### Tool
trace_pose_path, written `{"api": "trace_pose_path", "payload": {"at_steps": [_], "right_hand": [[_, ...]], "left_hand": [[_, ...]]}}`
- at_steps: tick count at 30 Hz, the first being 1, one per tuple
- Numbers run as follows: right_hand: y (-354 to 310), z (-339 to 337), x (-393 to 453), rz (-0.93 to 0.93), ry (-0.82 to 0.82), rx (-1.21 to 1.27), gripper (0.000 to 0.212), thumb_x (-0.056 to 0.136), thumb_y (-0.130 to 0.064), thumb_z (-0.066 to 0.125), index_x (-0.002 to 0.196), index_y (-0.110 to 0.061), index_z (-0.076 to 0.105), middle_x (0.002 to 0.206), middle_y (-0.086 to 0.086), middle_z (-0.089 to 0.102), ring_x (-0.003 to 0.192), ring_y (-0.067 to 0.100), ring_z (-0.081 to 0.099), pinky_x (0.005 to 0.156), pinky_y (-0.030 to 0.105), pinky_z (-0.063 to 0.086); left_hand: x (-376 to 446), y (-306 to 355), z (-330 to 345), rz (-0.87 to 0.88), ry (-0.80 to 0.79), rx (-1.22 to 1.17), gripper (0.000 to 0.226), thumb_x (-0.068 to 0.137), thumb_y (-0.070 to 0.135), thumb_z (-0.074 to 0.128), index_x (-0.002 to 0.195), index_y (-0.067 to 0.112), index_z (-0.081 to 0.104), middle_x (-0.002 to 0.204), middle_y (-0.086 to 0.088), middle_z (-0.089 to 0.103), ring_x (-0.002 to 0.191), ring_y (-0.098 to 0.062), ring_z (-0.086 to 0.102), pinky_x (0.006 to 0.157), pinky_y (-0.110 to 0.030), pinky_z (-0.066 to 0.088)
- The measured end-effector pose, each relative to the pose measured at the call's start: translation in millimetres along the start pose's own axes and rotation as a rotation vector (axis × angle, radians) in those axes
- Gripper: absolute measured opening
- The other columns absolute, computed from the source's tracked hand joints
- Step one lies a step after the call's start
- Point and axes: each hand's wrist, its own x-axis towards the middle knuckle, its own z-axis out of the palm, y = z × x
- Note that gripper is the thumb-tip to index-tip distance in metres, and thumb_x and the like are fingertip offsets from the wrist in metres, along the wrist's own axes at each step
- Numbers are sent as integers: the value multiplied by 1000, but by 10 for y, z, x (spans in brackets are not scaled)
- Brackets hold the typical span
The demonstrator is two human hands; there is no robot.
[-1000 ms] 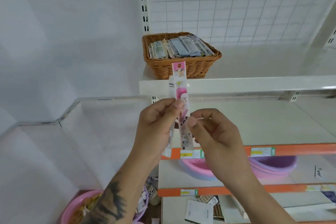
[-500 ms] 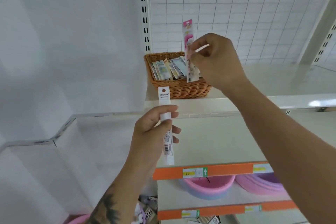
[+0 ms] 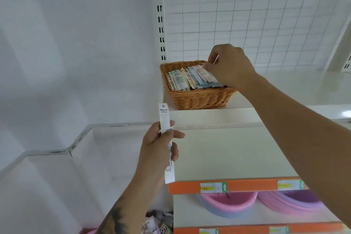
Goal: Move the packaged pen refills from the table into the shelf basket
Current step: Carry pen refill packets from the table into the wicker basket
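Observation:
A brown wicker basket [image 3: 197,99] stands on the upper white shelf [image 3: 218,117] and holds several packaged pen refills [image 3: 182,80] lying side by side. My right hand [image 3: 228,64] is over the basket's right side, its fingertips pinching the top of the pink refill pack [image 3: 204,74] that lies on the others. Lower left, my left hand [image 3: 159,148] grips a long white refill pack [image 3: 164,119] upright, in front of the shelf edge and apart from the basket.
A wire grid panel [image 3: 247,15] backs the shelf, with a slotted upright [image 3: 159,15] at its left. Below are orange-edged shelves [image 3: 237,186] over pink and purple plastic basins [image 3: 228,205]. Loose packets [image 3: 157,222] lie at the bottom. A white wall fills the left.
My right hand has come down from above the basket and laid the pink pack onto the refills inside. My left hand with the white pack has stayed roughly where it was.

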Motion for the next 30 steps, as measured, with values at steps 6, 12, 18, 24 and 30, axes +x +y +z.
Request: {"api": "trace_pose_path", "payload": {"at_steps": [6, 12, 18, 24, 30], "right_hand": [[-35, 50, -778, -368, 317, 47, 15, 98, -31, 64, 90, -18, 63, 77, -5, 65, 71, 17, 60, 68, 38, 52], [109, 532, -1676, -411, 293, 382, 12, 96, -24, 67, 90, -14, 66, 83, -5, 64, 77, 14, 57, 65, 41, 50], [68, 800, -2037, -280, 244, 490, 13, 98, -32, 62, 107, -23, 60, 94, -11, 64, 85, 7, 57, 70, 28, 49], [-89, 556, -1892, -283, 174, 677, 31, 97, -17, 68, 115, -37, 53, 80, -15, 64, 79, 7, 62, 68, 17, 47], [-312, 166, -1258, -305, 235, 622, 17, 98, -13, 66, 113, -20, 65, 73, -11, 64, 66, 9, 61, 64, 23, 50]], "left_hand": [[35, 9, 205, -101, 0, -157, 56, 107, 53, 37, 102, 10, 73, 88, -13, 73, 50, -14, 42, 55, -29, 34], [6, 33, 360, 14, 25, -210, 32, 108, 18, 47, 82, 14, 66, 73, -3, 64, 62, -17, 45, 60, -32, 34], [-68, 102, 455, 97, -33, -252, 20, 107, 15, 50, 107, 9, 69, 117, -11, 73, 113, -25, 70, 97, -42, 54], [-123, 275, 356, 98, -73, -286, 24, 106, 19, 52, 102, 14, 75, 107, -2, 74, 102, -20, 69, 85, -37, 55], [6, -85, 54, 586, 164, 507, 35, 101, 44, 44, 126, 28, 63, 132, 9, 64, 128, -12, 56, 108, -44, 45]]}}
